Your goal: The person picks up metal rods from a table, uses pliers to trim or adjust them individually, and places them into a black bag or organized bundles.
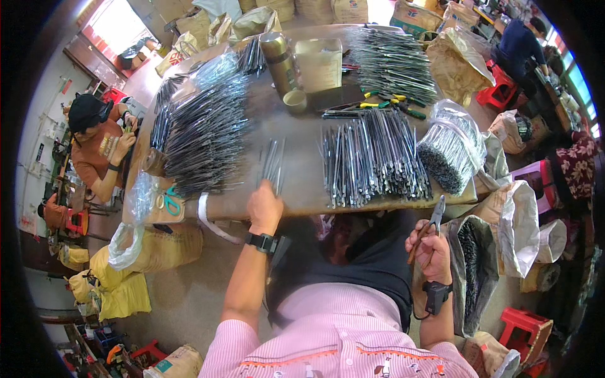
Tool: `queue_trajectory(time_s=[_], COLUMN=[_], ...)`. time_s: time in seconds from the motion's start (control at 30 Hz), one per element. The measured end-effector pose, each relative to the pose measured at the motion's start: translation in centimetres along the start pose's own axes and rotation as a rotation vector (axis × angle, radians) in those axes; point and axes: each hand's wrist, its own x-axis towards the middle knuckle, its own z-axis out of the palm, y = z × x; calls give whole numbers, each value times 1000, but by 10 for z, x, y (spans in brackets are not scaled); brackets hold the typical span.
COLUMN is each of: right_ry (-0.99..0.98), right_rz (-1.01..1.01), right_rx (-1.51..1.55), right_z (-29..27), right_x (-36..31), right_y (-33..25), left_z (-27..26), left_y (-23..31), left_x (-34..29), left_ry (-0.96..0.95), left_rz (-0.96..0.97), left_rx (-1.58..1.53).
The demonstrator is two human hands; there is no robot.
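Several thin metal rods point(272, 160) are held near the front edge of the bench point(302, 154), left of its middle; their near ends are grasped in the left hand point(266, 206). Pliers point(436, 217) are clasped by the handles in the right hand point(435, 255), just off the front edge towards the right corner. Whether anything is pinched by the pliers cannot be told.

To the right of the held rods, a dense row of rods point(372, 160) is laid out, its near ends close to the front edge. A large heap of rods point(208, 135) is spread along the left side, and another stack point(394, 66) is placed at the far right corner. By the near right corner, a plastic-wrapped bundle point(450, 148) is seen.

The work is judged to be under way: only a small handful is held, while many rods are left loose on both sides. Which piles have been dealt with cannot be told; only one large bundle there is plainly wrapped. Farther out, a flask point(279, 63) and a cup point(295, 101) are stood towards the far edge.
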Motion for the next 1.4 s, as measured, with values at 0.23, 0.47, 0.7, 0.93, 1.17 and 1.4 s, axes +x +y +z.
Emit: queue_trajectory(time_s=[0.23,0.47,0.7,0.93,1.17,1.4], right_ry=[-113,-186,-145,72,121,92], right_rz=[-91,-79,-208,-320,-320,-295], right_rx=[86,214,-39,-75,-13,121], right_z=[20,47,60,66,51,44], right_x=[2,13,8,-8,-17,-23], right_y=[2,6,4,-9,-1,9], left_z=[-13,-66,-102,-93,-89,-84], left_y=[2,35,81,92,99,100], left_x=[-5,-50,-105,-115,-116,-113], left_ry=[-278,-414,-234,-182,106,299], left_rz=[-158,-108,529,665,950,1196], left_rx=[-727,-1010,-681,-667,-499,-394])
